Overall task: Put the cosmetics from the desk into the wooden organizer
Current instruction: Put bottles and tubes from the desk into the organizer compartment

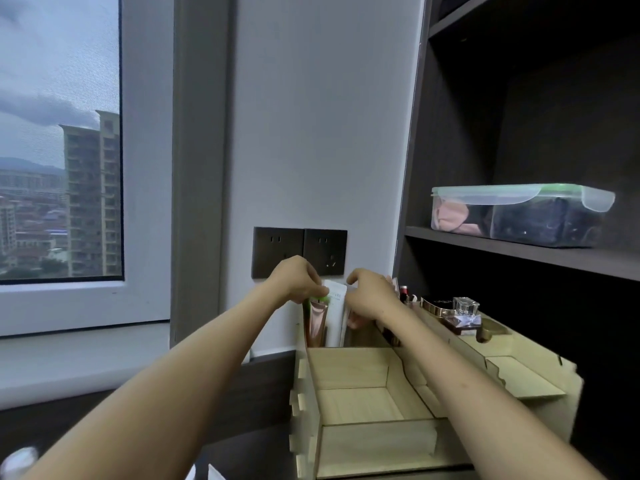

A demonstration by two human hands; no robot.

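The light wooden organizer (377,441) stands on the dark desk, low in the middle. Upright in its back left compartment are a rose-gold tube (316,320) with a green top and a white tube (335,317). My left hand (298,277) pinches the tops of these tubes. My right hand (369,294) curls just right of the white tube, fingers bent down into the same compartment; what it holds is hidden. The organizer's right side holds a glass perfume bottle (465,311), a gold compact (437,304) and lipsticks (404,294).
A dark shelf unit rises on the right with a lidded plastic box (519,216) on its shelf above the organizer. Two dark wall sockets (299,251) sit behind my hands. A window and white sill lie to the left. A white object (19,460) shows at the bottom left corner.
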